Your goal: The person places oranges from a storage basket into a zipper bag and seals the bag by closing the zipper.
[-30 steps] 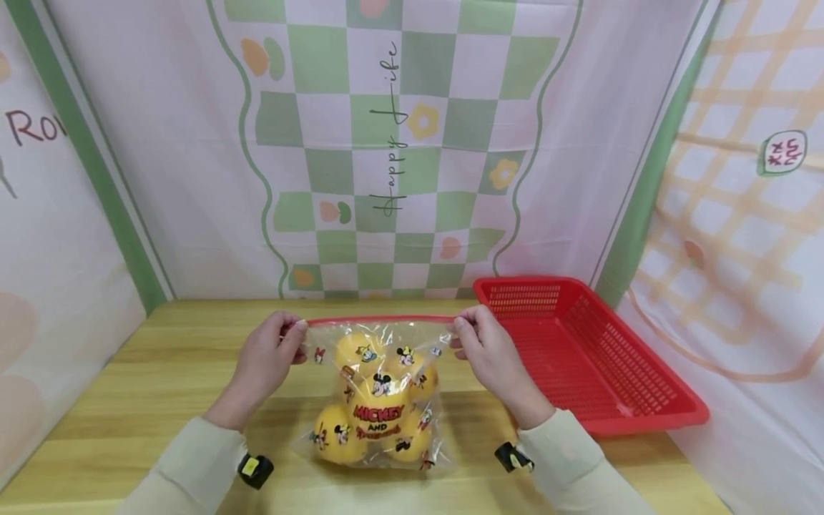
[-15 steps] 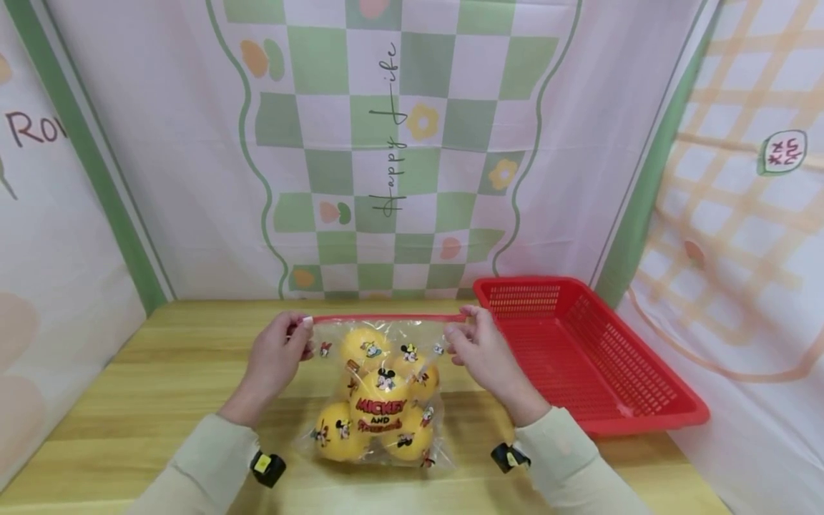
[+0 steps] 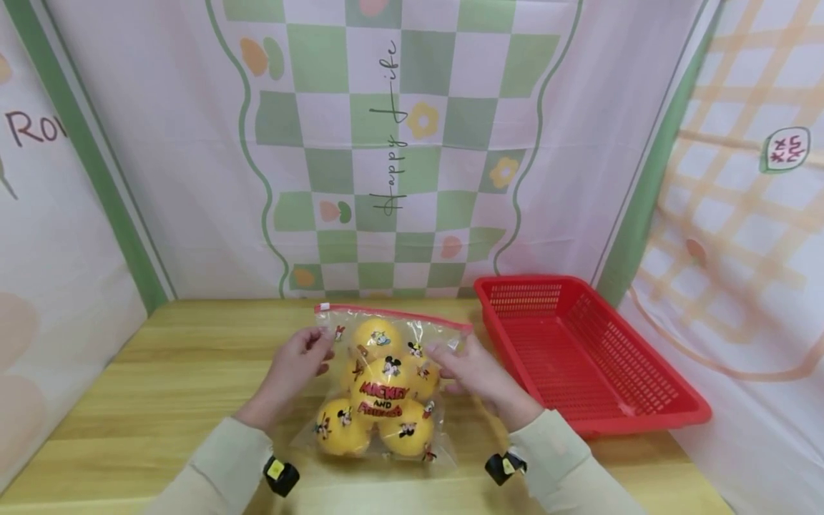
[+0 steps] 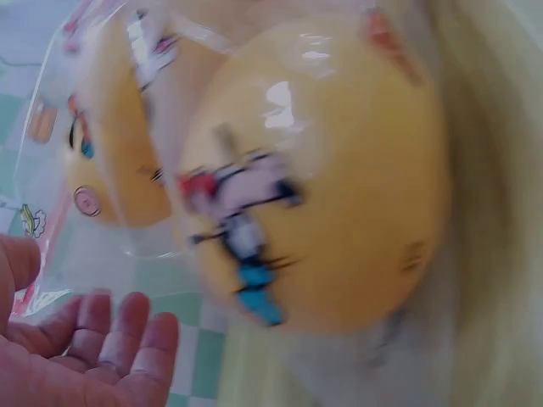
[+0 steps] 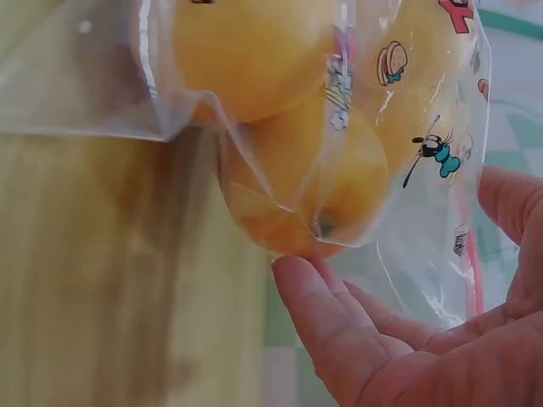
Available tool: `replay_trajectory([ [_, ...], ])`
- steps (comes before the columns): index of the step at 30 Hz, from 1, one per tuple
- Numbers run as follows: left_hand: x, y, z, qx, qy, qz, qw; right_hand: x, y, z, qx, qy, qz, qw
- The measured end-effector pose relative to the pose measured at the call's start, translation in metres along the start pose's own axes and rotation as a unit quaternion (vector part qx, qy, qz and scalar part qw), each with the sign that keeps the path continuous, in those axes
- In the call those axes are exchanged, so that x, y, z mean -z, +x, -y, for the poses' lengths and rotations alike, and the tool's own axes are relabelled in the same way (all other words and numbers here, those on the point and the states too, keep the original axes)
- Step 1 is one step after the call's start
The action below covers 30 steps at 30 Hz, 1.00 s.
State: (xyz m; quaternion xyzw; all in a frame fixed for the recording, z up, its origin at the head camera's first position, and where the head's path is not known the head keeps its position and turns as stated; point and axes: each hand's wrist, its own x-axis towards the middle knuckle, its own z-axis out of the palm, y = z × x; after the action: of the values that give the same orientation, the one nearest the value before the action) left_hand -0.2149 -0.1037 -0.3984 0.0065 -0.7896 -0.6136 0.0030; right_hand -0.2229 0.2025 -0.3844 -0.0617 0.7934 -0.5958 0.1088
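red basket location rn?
In the head view, the red basket sits on the wooden table at the person's right, just beyond the right hand and the bag of oranges.

Clear cartoon-printed bag point(image 3: 386, 386) with red seal, yellow fruit point(image 3: 341, 428), red basket point(image 3: 582, 350)

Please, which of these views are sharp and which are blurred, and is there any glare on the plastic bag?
Head view: sharp and evenly lit; the printed bag and red basket are clear, straight edges bend near the frame borders. Left wrist view: strongly blurred, the yellow fruit smeared, with small white glare spots on the plastic. Right wrist view: softly blurred; the plastic shows faint shine; the right hand is readable.
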Motion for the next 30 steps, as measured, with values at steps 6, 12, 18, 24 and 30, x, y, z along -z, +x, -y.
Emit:
replay_trajectory([
  [6, -0.015, -0.002, 0.013, 0.044, -0.024, 0.04, 0.998, -0.001, 0.005, -0.013, -0.04, 0.033, 0.015, 0.999],
  [12, -0.023, 0.002, 0.02, 0.031, 0.002, 0.041, 0.9987, -0.003, 0.01, -0.017, -0.067, 0.028, 0.01, 0.997],
  [18, -0.028, 0.0, 0.023, 0.047, 0.016, 0.065, 0.9966, -0.006, 0.011, -0.021, -0.089, 0.042, 0.0, 0.995],
  [24, -0.03, -0.001, 0.023, 0.063, 0.046, 0.085, 0.9933, -0.011, 0.01, -0.025, -0.133, 0.07, 0.043, 0.988],
  [30, -0.03, -0.001, 0.024, 0.083, 0.056, 0.103, 0.9896, -0.015, 0.01, -0.026, -0.147, 0.105, 0.087, 0.98],
])
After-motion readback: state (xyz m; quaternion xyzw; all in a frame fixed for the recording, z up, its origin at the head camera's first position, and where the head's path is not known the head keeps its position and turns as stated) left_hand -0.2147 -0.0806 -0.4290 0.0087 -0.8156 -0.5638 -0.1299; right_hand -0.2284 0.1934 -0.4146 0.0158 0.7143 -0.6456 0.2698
